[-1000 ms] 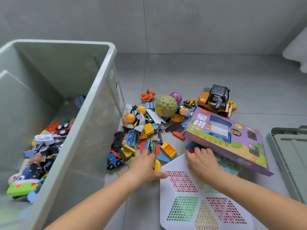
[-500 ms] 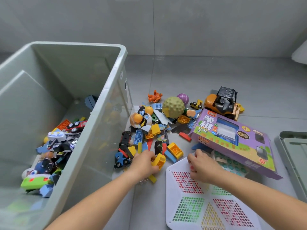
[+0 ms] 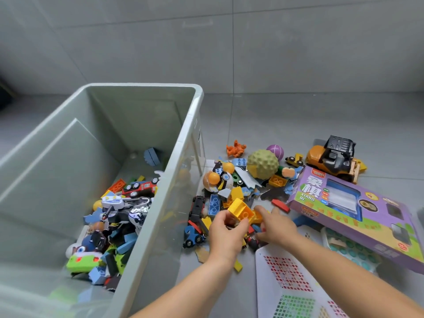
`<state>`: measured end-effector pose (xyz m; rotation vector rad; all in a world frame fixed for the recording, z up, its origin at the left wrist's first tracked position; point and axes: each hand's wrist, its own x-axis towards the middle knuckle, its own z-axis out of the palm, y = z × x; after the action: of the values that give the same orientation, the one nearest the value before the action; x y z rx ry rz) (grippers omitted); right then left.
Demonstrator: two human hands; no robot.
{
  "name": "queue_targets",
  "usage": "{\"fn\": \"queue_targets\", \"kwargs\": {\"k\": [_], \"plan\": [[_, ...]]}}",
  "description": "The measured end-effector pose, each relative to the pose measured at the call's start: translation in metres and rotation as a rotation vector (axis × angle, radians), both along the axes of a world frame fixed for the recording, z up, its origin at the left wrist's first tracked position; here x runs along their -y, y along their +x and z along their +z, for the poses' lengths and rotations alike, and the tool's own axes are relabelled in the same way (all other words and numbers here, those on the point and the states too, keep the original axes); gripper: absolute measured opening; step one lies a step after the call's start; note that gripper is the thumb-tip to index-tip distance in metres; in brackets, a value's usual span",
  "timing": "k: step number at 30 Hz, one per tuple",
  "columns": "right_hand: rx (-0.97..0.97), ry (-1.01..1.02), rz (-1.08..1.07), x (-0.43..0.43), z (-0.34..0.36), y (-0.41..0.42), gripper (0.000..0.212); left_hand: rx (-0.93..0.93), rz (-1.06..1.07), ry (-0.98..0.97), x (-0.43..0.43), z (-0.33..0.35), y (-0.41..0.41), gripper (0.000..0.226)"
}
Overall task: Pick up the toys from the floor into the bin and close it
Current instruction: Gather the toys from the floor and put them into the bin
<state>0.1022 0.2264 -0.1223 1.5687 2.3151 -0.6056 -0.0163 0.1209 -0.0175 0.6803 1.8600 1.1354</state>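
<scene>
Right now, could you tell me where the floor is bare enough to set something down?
Bare floor stretches beyond the toy pile toward the wall, right of the bin. Crowded: between bin and purple box, where the left hand and right hand work.

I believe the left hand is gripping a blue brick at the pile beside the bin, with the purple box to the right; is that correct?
Not quite: the head view shows the brick in the left hand is yellow, not blue. The rest holds: it is at the pile beside the bin, with the purple box to the right.
</scene>
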Motion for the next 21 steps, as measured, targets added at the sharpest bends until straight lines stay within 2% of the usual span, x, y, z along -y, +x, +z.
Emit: {"fn": "queue_targets", "kwargs": {"k": [2,4,6,8,9,11,13,15,18,21], "plan": [[-0.051,-0.049,-0.007,-0.003,0.002,0.002,0.073,0.114,0.030,0.041,0.002,0.020,0.006,0.015],[-0.151,-0.089,-0.024,-0.007,0.012,0.003,0.068,0.309,0.033,0.137,0.002,0.051,0.009,0.010],[-0.314,-0.127,-0.083,-0.014,0.032,0.003,0.071,0.478,0.016,0.273,0.001,0.092,0.002,0.013],[-0.541,-0.180,-0.140,-0.020,0.066,-0.004,0.071,0.529,-0.019,0.423,-0.002,0.136,-0.021,0.015],[-0.660,-0.190,-0.136,-0.022,0.086,-0.011,0.069,0.495,-0.048,0.506,-0.001,0.157,-0.038,0.014],[-0.872,-0.204,-0.061,-0.019,0.132,-0.029,0.063,0.246,-0.105,0.610,0.004,0.188,-0.077,0.015],[-1.045,-0.269,0.048,-0.007,0.180,-0.053,0.063,-0.107,-0.127,0.522,0.012,0.197,-0.116,0.021],[-1.148,-0.327,0.157,0.006,0.221,-0.080,0.064,-0.354,-0.093,0.341,0.022,0.191,-0.152,0.025],[-1.121,-0.177,0.320,0.020,0.260,-0.131,0.060,-0.647,-0.079,0.037,0.040,0.169,-0.200,0.019],[-0.820,0.032,0.556,0.036,0.273,-0.184,0.060,-0.685,-0.106,-0.218,0.061,0.146,-0.236,0.014]]}}
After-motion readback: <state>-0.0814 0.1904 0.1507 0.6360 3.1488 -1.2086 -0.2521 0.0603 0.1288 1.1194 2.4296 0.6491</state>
